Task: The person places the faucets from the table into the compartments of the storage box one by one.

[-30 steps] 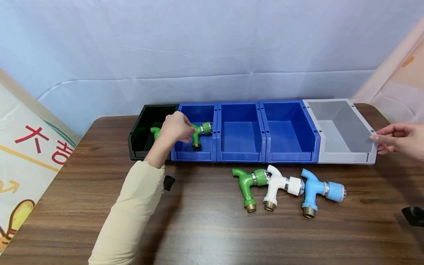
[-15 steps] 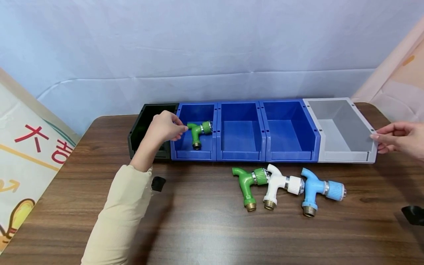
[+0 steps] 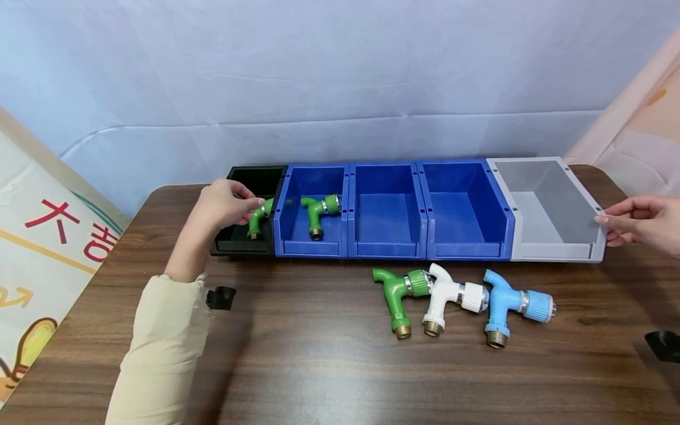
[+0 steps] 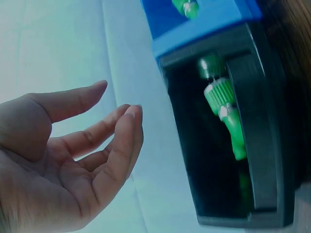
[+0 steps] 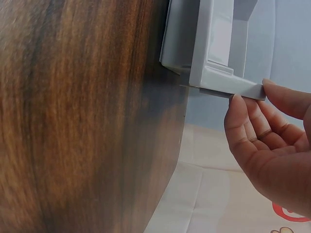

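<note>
Leftward went the left hand (image 3: 222,205), to the black bin (image 3: 242,248). On the brown table (image 3: 340,383), the right hand (image 3: 645,223) pinched the gray bin (image 3: 552,252). The left hand was loose. One green tap (image 3: 257,222) sat in the black bin, a second green tap (image 3: 316,216) in the next, blue bin (image 3: 313,249). A third green tap (image 3: 394,295), a white tap (image 3: 442,295) and a light-blue tap (image 3: 500,304) lay in front.

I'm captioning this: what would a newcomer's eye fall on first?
Probably the row across the table: a black bin at the left end, three blue bins, then a grey bin. Next, a green tap, a white tap and a light-blue tap lying in front, right of centre. The left hand hovers by the black bin, while the right hand pinches the grey bin's rim.
</note>
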Demonstrator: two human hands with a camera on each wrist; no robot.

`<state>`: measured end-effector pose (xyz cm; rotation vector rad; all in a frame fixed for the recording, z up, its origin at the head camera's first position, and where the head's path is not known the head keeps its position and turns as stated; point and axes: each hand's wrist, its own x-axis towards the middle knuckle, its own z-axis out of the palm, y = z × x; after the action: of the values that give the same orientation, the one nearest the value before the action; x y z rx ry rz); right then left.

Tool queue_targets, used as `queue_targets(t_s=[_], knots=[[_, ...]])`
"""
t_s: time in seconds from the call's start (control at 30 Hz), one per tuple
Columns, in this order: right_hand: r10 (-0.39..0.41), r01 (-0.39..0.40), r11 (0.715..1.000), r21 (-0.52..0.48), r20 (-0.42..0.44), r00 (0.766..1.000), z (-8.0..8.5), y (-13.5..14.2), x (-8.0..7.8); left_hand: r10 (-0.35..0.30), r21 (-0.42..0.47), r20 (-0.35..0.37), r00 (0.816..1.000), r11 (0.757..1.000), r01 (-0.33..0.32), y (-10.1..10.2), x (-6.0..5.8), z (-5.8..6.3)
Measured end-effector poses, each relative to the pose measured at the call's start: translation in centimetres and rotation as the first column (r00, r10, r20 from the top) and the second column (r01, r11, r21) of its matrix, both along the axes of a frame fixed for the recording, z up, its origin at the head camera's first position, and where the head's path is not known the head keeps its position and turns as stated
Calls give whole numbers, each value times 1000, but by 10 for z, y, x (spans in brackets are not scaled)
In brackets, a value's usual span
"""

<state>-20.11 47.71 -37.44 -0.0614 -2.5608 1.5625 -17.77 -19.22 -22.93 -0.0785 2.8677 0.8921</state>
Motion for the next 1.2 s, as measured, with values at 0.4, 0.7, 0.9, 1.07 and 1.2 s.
queue_targets(t_s=[0.4, 0.7, 0.9, 1.07, 1.2], knots=[[19, -19, 1000, -22, -32, 999, -3, 1, -2, 77, -81, -17, 997, 994, -78, -39, 7, -6], [16, -16, 1000, -15, -28, 999, -2, 1, -1, 113, -86, -17, 993, 990, -114, -64, 9, -19], [30, -31, 999, -42, -37, 999, -2, 0, -1, 142, -52, -2, 990, 989, -142, -74, 7, -23], [31, -33, 998, -59, -43, 999, -3, 0, -1, 149, 0, 21, 989, 989, -149, -79, 6, -25], [24, -26, 998, -51, -44, 999, -4, -1, 0, 155, 32, 40, 987, 987, -156, -81, 5, -27]])
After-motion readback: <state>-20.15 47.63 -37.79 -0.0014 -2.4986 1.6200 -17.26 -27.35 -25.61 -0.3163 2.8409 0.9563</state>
